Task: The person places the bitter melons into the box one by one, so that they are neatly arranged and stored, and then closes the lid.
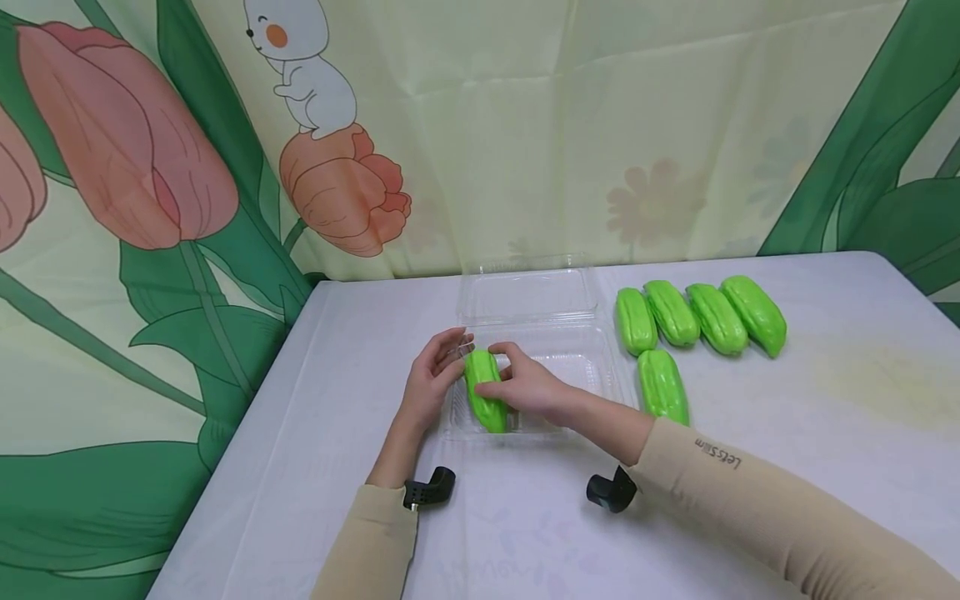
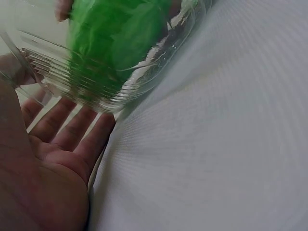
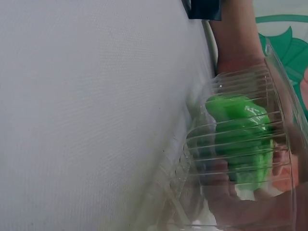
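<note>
A clear plastic clamshell box (image 1: 577,337) lies opened out on the table, its lid (image 1: 525,292) folded back toward the wall. Over the left part of its base, my right hand (image 1: 528,383) holds a glossy green ridged gourd (image 1: 486,396) between thumb and fingers. That gourd shows through the box's ribbed wall in the left wrist view and the right wrist view. My left hand (image 1: 431,375) is at the box's left side, its fingers (image 2: 79,130) fairly straight along the outside of the wall and its thumb near the rim.
Several similar green gourds (image 1: 716,319) lie in a row right of the box, with one more gourd (image 1: 663,386) in front of them, beside my right forearm. A white cloth covers the table (image 1: 795,467). Behind it hangs a printed curtain (image 1: 510,150).
</note>
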Tool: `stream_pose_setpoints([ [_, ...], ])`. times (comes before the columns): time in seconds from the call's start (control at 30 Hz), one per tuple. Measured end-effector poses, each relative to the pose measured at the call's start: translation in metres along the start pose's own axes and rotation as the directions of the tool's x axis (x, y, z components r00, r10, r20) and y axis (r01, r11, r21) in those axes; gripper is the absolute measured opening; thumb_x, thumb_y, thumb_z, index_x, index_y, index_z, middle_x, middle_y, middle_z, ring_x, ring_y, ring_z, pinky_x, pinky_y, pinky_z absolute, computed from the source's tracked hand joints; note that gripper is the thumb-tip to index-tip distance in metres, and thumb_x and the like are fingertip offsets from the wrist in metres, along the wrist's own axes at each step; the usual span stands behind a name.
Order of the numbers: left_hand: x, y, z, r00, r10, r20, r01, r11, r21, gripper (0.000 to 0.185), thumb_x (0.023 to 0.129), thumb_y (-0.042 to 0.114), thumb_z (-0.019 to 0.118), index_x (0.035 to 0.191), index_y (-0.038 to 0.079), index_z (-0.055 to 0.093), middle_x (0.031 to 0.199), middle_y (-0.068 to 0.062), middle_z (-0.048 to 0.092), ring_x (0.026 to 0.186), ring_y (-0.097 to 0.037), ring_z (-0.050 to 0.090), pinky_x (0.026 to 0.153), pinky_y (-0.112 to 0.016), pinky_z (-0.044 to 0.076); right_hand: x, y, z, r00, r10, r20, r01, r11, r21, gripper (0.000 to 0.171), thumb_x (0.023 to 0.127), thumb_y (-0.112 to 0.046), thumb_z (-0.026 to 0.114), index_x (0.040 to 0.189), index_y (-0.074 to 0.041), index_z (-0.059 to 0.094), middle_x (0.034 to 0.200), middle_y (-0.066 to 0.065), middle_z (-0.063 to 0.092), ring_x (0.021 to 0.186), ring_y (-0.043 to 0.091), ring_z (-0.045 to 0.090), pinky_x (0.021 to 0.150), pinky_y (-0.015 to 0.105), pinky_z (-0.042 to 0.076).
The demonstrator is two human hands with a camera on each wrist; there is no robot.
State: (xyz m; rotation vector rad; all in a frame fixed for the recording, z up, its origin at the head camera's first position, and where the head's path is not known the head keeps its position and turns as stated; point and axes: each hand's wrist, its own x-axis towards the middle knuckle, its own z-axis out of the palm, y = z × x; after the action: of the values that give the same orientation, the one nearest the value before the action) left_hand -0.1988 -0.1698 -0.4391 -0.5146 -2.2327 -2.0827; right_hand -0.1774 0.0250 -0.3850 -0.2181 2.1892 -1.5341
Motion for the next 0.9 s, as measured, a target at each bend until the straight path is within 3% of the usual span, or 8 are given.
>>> stream_pose_setpoints([
  [0.3, -0.0002, -0.0002, 0.0006, 1.000, -0.016, -0.001, 0.016, 1.000, 0.000, 0.047, 0.099, -0.002, 0.053, 0.145, -0.003, 0.046, 0.140, -0.019, 0.057, 0.129, -0.031, 0.055, 0.104, -0.030, 0.046, -0.0010, -0.0003, -0.0065, 0.999, 0.033, 0.032, -0.034, 0.999, 0.012, 0.072, 0.093, -0.016, 0.072, 0.152, -0.004, 0.033, 0.120, 0.022, 0.061, 0.097, 0.026, 0.065, 0.080, 0.038, 0.057],
  [0.63, 0.0011, -0.0013, -0.0005, 1.000, -0.009, -0.005, 0.009, 1.000, 0.017, 0.046, 0.099, -0.003, 0.054, 0.144, 0.002, 0.049, 0.140, -0.017, 0.058, 0.128, -0.029, 0.056, 0.104, -0.031, 0.046, -0.0021, -0.0024, -0.0058, 0.999, 0.042, 0.029, -0.043, 0.999, 0.027, 0.071, 0.092, -0.010, 0.071, 0.152, -0.003, 0.033, 0.110, 0.020, 0.061, 0.089, 0.025, 0.066, 0.079, 0.037, 0.058],
  [0.9, 0.0009, -0.0016, -0.0011, 1.000, -0.011, 0.014, 0.011, 1.000, -0.024, 0.046, 0.099, -0.005, 0.053, 0.145, -0.004, 0.046, 0.141, -0.023, 0.055, 0.130, -0.036, 0.054, 0.104, -0.029, 0.045, -0.0028, 0.0012, -0.0071, 0.998, 0.049, 0.029, -0.050, 0.998, 0.039, 0.072, 0.092, -0.012, 0.072, 0.152, -0.002, 0.033, 0.111, 0.021, 0.061, 0.090, 0.026, 0.067, 0.078, 0.038, 0.059],
])
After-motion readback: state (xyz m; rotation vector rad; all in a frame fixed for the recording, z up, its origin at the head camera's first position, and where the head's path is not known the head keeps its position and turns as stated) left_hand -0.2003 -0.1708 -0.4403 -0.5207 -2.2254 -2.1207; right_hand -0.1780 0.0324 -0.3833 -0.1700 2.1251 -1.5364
